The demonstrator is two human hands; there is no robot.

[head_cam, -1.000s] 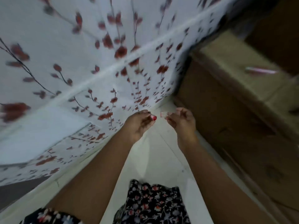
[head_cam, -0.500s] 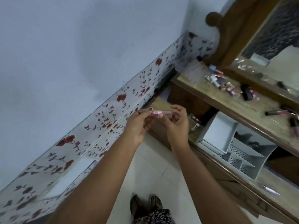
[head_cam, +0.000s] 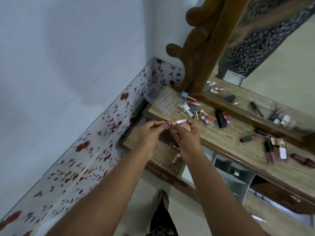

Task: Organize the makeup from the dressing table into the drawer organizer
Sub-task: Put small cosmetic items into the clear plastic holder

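Observation:
Both hands meet in front of the dressing table's left end, holding a small pink lipstick tube [head_cam: 180,121]. My left hand [head_cam: 150,136] pinches its left end and my right hand [head_cam: 186,137] grips the pink shiny part. Several lip glosses and lipsticks lie scattered on the wooden dressing table [head_cam: 238,143]: a cluster near the mirror foot [head_cam: 201,113] and another at the right [head_cam: 277,151]. Below the tabletop the open drawer holds a white drawer organizer [head_cam: 235,181] with perforated dividers; one small tube [head_cam: 176,158] lies in the drawer's left part.
A clear plastic box [head_cam: 163,101] stands at the table's back left corner. The carved wooden mirror frame [head_cam: 202,48] rises behind the table. A floral-tiled wall [head_cam: 95,142] runs along the left. My foot [head_cam: 162,200] stands on the pale floor below.
The view swung up from the floor and wall to the dressing table. My hands stayed together on the small pink tube and moved toward the table's left end.

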